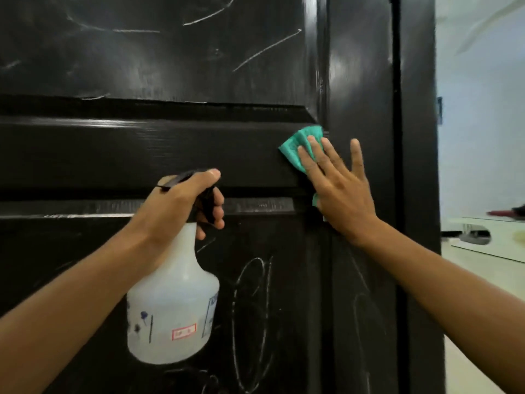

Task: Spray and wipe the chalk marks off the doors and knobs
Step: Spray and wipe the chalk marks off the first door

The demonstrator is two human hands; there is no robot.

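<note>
Flat and spread, the right hand (338, 189) presses a green cloth (301, 149) against the black door (142, 155), fingers straight with nothing curled round the fabric, while the left hand (181, 203) grips the neck of a white spray bottle (173, 302) with its fingers wrapped at the trigger. The cloth sits on the door's middle rail, close to the right edge of the panelled part, its bunched end poking out past the fingertips toward the upper panel's lower right corner. To wipe well from here, I judge the palm should keep even pressure and carry the cloth in long overlapping strokes rather than dabbing (a flat hand can slip off a loose cloth, so the fabric wants to stay under the fingers). Chalk marks (250, 311) loop across the lower panel just below and between the two hands, and more strokes (267, 49) cross the upper panel above the cloth; both look untouched and probably need spray first. No knob is in view.
</note>
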